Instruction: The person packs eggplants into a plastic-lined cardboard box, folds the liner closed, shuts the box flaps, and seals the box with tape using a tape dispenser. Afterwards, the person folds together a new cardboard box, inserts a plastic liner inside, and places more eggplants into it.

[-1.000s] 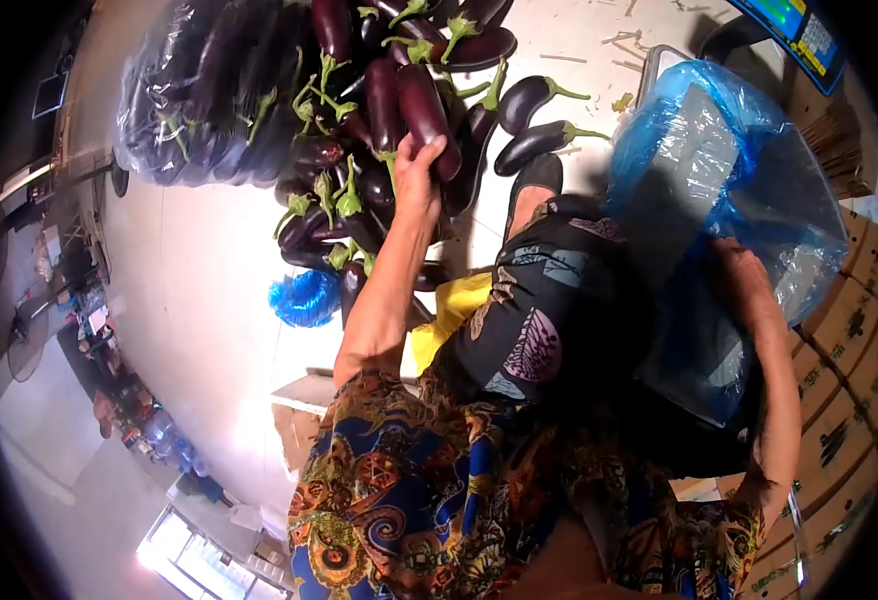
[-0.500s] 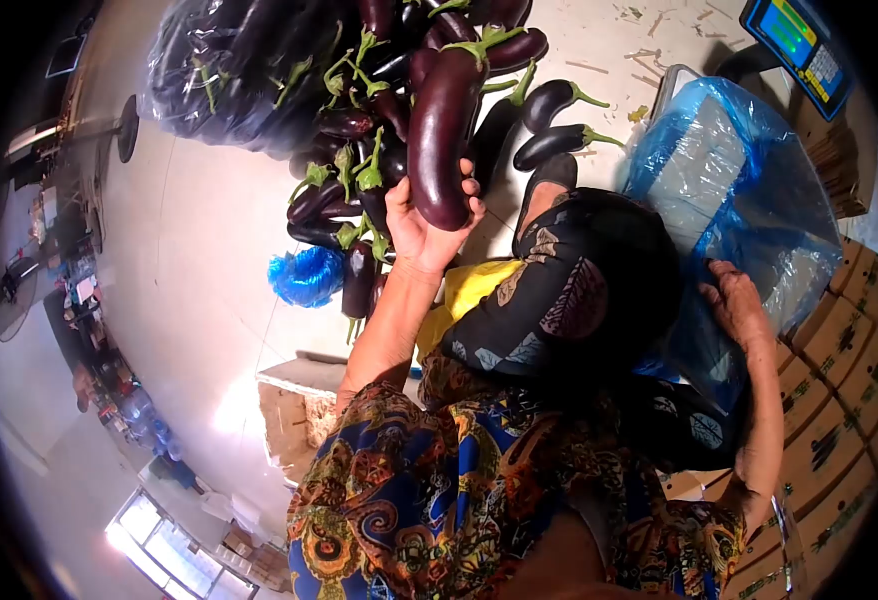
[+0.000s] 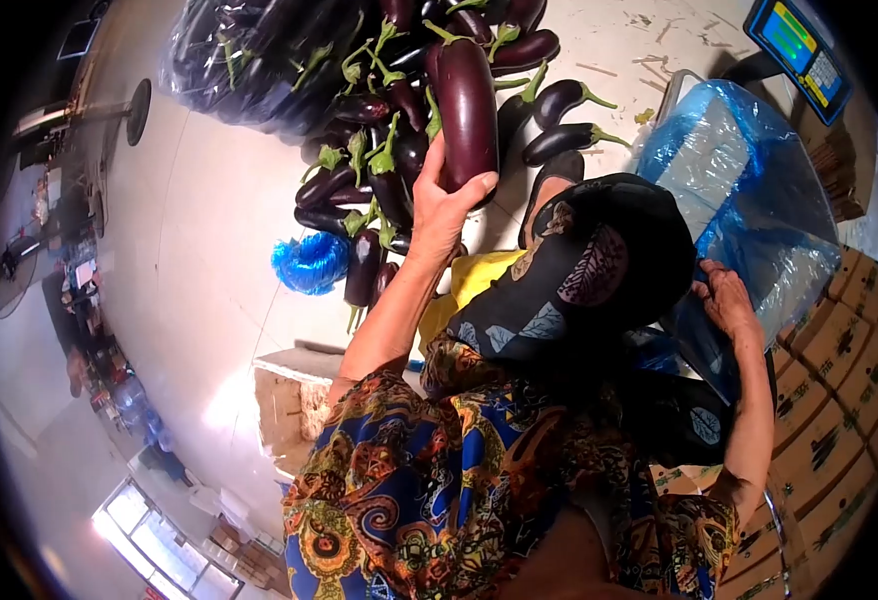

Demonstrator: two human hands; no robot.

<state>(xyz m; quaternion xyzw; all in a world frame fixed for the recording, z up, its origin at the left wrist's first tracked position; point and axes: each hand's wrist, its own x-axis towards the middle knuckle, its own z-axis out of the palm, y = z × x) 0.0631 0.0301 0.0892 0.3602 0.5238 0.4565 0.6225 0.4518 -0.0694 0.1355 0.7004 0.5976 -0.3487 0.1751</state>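
Observation:
My left hand (image 3: pixel 446 205) is wrapped round the lower end of a large purple eggplant (image 3: pixel 467 115), whose green stem points up and away. Beneath and around it lies a heap of eggplants (image 3: pixel 391 190) on the pale floor. On the right, my right hand (image 3: pixel 729 298) pinches the near edge of a blue clear plastic bag (image 3: pixel 769 245), which is spread over a scale. Two smaller eggplants (image 3: pixel 559 145) lie between the heap and the bag.
A filled clear bag of eggplants (image 3: pixel 259 75) stands at the upper left. A blue plastic bundle (image 3: pixel 311 263) and an open carton (image 3: pixel 284 410) are on the floor. The scale's display (image 3: pixel 799 55) is upper right, with cardboard boxes (image 3: pixel 829 400) below.
My left hand has closed on the large eggplant and lifted it off the heap, turning it upright. My right hand has shifted slightly along the blue bag. The view has moved a little.

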